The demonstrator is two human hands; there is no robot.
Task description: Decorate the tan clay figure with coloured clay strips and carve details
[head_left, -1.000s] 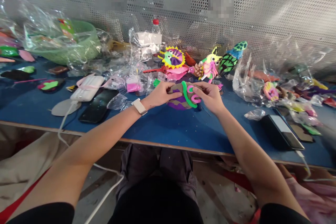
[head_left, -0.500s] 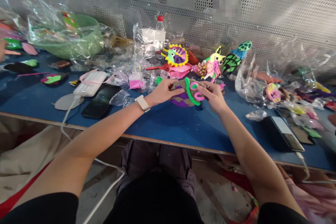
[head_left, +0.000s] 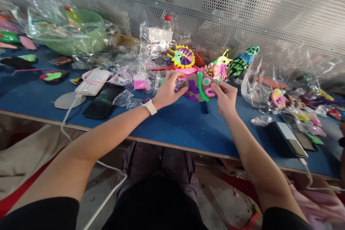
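Both of my hands hold one flat brown craft piece (head_left: 198,88) with purple patches, a green stripe and pink loops, lifted a little above the blue table (head_left: 172,122). My left hand (head_left: 169,88), with a white watch on the wrist, pinches its left edge. My right hand (head_left: 225,97) grips its right edge with closed fingers. Just behind the piece stand finished colourful figures: a yellow-rimmed purple one (head_left: 182,56) and a pink and yellow one (head_left: 220,67).
A dark phone (head_left: 104,100) and a white power bank (head_left: 93,82) with a cable lie at left. A green basket (head_left: 81,39) and crumpled plastic bags fill the back. A black device (head_left: 287,138) and bagged pieces lie at right. A perforated metal wall stands behind.
Both hands have raised the brown piece off the table and tilted it upright, moving slightly away from me. The view has shifted a little to the right.
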